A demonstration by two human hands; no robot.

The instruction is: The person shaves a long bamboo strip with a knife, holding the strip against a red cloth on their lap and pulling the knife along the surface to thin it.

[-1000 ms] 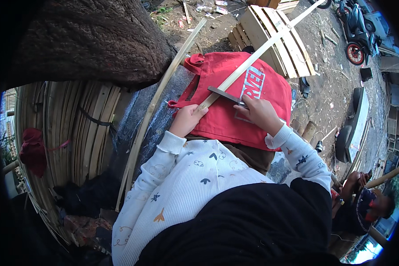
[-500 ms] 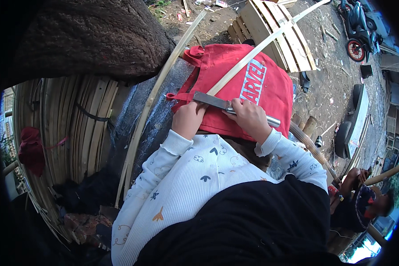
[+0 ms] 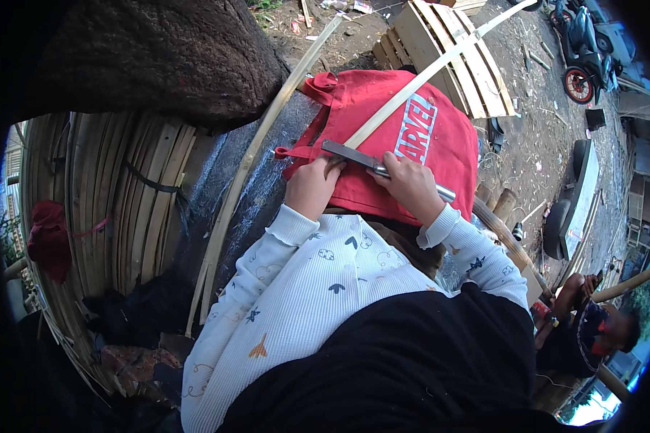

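A long pale bamboo strip (image 3: pixel 404 94) runs from my lap toward the far right, across a red cloth bag (image 3: pixel 448 144) with pale lettering. My left hand (image 3: pixel 313 187) is closed round the strip's near end, its fingertips partly hidden under the blade. My right hand (image 3: pixel 413 186) grips a knife (image 3: pixel 355 156) by its shiny metal handle. The broad, dark flat blade lies across the strip just beyond my left fingers, its tip pointing left.
Another long strip (image 3: pixel 247 159) leans at my left, beside stacked slats (image 3: pixel 115 209) and a dark tree trunk (image 3: pixel 159 58). Wooden crates (image 3: pixel 448 61) stand ahead. At right are a parked motorbike (image 3: pixel 585 58), a bench on tyres (image 3: pixel 574 202) and a seated person (image 3: pixel 592 325).
My left hand and the knife have shifted slightly away from me and to the right. The view has moved a little too. Both holds stay the same.
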